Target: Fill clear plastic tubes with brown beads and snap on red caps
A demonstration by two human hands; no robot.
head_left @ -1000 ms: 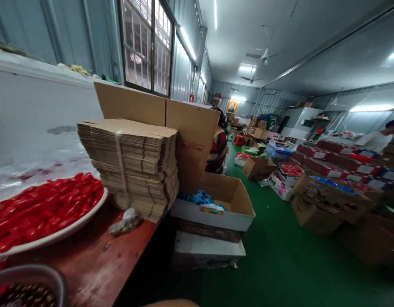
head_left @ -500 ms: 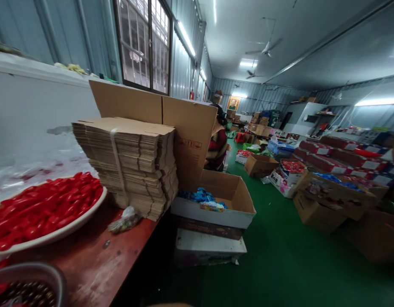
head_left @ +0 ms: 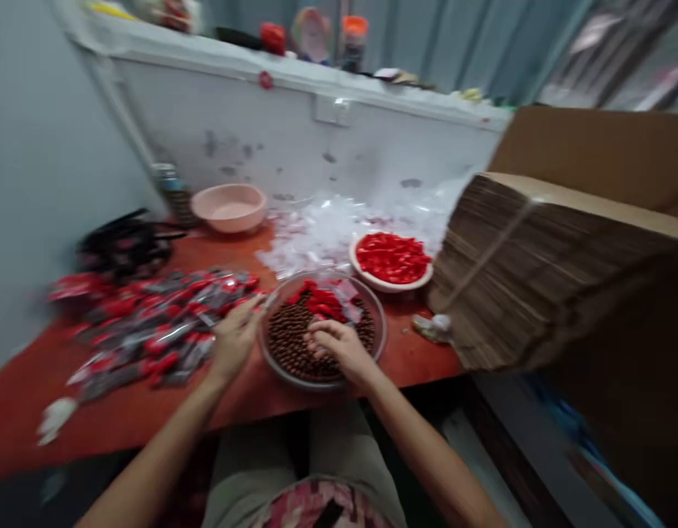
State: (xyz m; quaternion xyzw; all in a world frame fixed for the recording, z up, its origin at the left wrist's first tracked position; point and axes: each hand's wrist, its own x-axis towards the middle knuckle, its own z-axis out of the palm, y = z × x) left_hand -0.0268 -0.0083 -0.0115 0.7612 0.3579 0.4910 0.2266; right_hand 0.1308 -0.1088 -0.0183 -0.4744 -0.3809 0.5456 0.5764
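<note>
A clear round basin [head_left: 268, 363] at the table's front edge holds many small dark-brown balls [head_left: 289, 337], with red pieces [head_left: 323, 302] and clear plastic bits on top. My right hand [head_left: 339, 348] is over the balls, fingers curled together; anything between them is too small to make out. My left hand [head_left: 235, 339] is by the basin's left rim, fingers stretched towards it and blurred; nothing shows in it. Left of that hand lies a pile of small clear packets with red ends [head_left: 168, 330]. Behind the basin, a pale bowl [head_left: 391, 286] is full of glossy red pieces [head_left: 392, 257].
Clear plastic bags [head_left: 322, 227] lie against the wall. An empty pink basin [head_left: 230, 209] and a black patterned bag [head_left: 124, 242] are at the back left. A strapped stack of flat cardboard [head_left: 498, 279] stands at right, beside a small knotted bag [head_left: 434, 328].
My view has swung left and down from the room to the red table. Both hands and the whole brown-ball basin have come into sight.
</note>
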